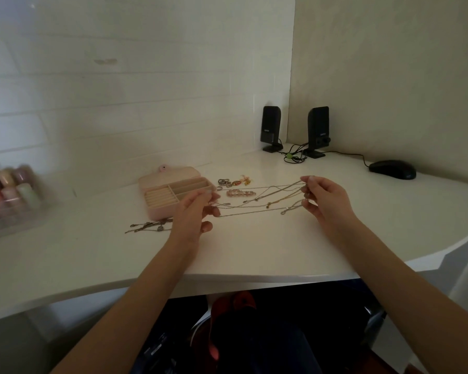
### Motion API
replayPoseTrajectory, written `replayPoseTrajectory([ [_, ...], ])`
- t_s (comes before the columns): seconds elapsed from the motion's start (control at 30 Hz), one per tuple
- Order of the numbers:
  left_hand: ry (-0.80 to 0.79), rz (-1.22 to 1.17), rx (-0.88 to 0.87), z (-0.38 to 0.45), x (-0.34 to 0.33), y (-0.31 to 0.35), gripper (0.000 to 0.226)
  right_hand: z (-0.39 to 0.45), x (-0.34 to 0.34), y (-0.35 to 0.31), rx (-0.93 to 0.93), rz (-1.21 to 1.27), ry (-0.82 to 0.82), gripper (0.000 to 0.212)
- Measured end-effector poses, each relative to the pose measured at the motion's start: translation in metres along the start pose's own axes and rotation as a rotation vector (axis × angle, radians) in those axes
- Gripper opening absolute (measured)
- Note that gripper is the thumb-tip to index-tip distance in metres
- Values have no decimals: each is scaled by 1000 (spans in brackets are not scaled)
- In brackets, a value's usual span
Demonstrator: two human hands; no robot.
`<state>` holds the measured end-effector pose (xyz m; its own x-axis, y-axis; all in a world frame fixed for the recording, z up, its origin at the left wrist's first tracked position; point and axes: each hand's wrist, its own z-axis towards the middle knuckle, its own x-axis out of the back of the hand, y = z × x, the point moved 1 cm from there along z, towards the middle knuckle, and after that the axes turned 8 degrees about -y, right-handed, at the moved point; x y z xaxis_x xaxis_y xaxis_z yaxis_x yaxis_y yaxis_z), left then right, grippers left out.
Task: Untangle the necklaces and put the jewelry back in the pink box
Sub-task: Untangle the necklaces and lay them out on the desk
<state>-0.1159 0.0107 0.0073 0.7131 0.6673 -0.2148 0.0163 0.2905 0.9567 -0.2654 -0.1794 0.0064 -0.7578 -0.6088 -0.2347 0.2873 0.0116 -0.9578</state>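
Fingers (210, 197) of both hands pinch thin tangled metal necklace chains (257, 205) — stretched above bare white table (254, 247), beside open pink jewelry box (173, 191).

White corner desk (254, 252) (dim light), brick wall (119, 90)

I see a dim, soft-lit scene; the jars (10, 191) at left blur, and wide-angle edges bend.
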Motion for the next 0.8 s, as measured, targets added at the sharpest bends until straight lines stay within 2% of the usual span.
replayPoseTrajectory([
  [0.3,-222,-318,170,1,3,2,17,-1,-2,-5,-55,247,-79,18],
  [0.43,-244,-360,185,3,4,2,19,0,-3,-5,-69,303,-117,17],
  [0.53,-175,-291,185,5,6,-1,22,0,-3,-2,-78,225,-104,17],
  [0.7,-22,-11,110,5,6,-6,23,1,-3,3,-80,27,-55,16],
  [0.8,4,86,91,5,6,-5,22,2,-1,5,-79,26,-89,21],
])
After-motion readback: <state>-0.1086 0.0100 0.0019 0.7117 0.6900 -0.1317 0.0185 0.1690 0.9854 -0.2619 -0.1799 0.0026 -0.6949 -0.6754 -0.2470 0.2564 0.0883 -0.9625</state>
